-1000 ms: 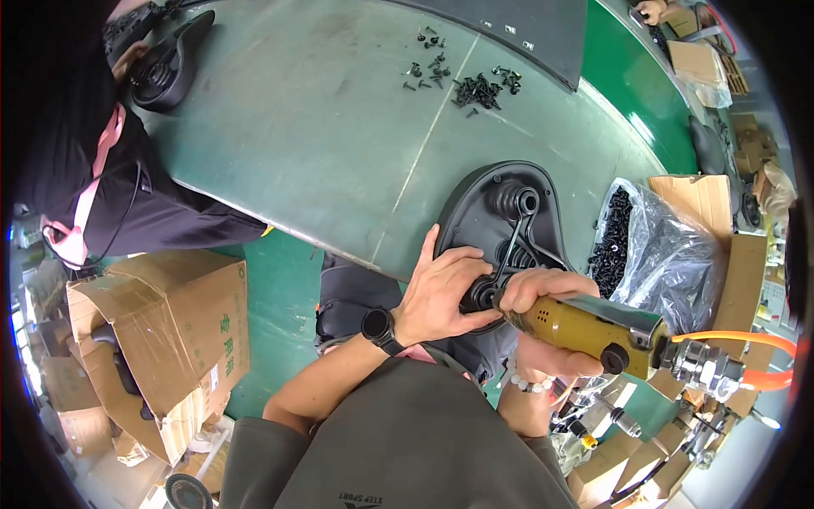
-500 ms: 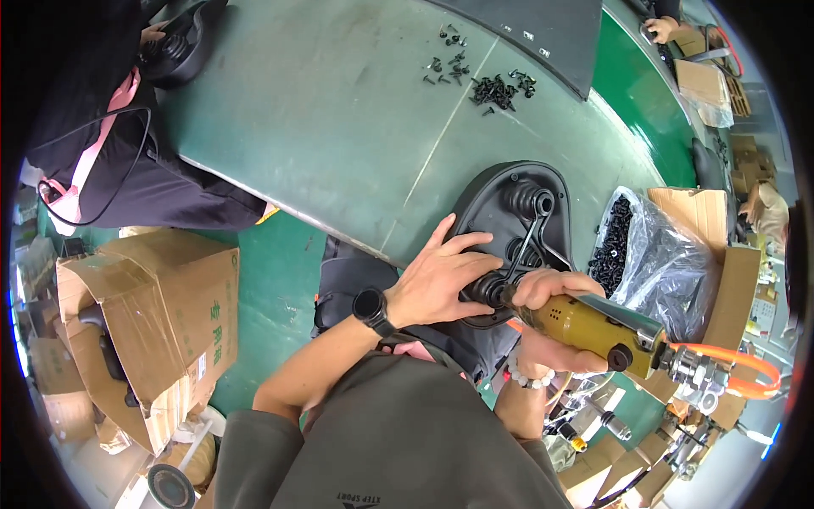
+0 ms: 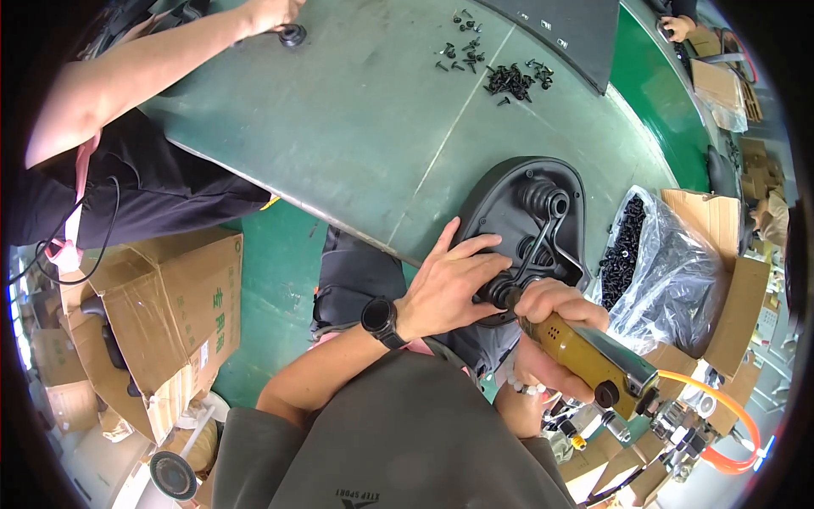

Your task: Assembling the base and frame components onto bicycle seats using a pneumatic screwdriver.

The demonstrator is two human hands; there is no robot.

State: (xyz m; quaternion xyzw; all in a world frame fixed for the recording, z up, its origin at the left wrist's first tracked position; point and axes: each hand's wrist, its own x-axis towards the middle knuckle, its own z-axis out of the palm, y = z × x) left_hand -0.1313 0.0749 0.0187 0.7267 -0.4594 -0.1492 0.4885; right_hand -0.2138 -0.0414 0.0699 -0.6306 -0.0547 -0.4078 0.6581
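Observation:
A black plastic base [image 3: 496,199], rounded at its far end, sits at the table's near edge with its hollow side up. Ribbed round mounts and a metal linkage bar [image 3: 552,231] show inside it. My left hand [image 3: 449,284] lies across its near left side with fingers spread, the fingertips beside the nearest ribbed mount [image 3: 490,288]. Wrapped around a yellow air screwdriver [image 3: 585,352] is my right hand [image 3: 543,365]. The tool's nose meets that nearest mount; the exact contact is hidden by my fingers. An orange hose trails from its rear.
Loose black screws [image 3: 511,82] lie on the green table [image 3: 339,119]. To the right, a carton [image 3: 736,318] holds a plastic bag of black screws [image 3: 623,254]. A co-worker's arm [image 3: 161,72] reaches over the far left, near a small black part [image 3: 292,36]. A large carton [image 3: 170,297] stands lower left.
The co-worker's arm has come in over the table, and a small black part now lies by that hand. My screwdriver's rear end has dropped. The view has shifted slightly.

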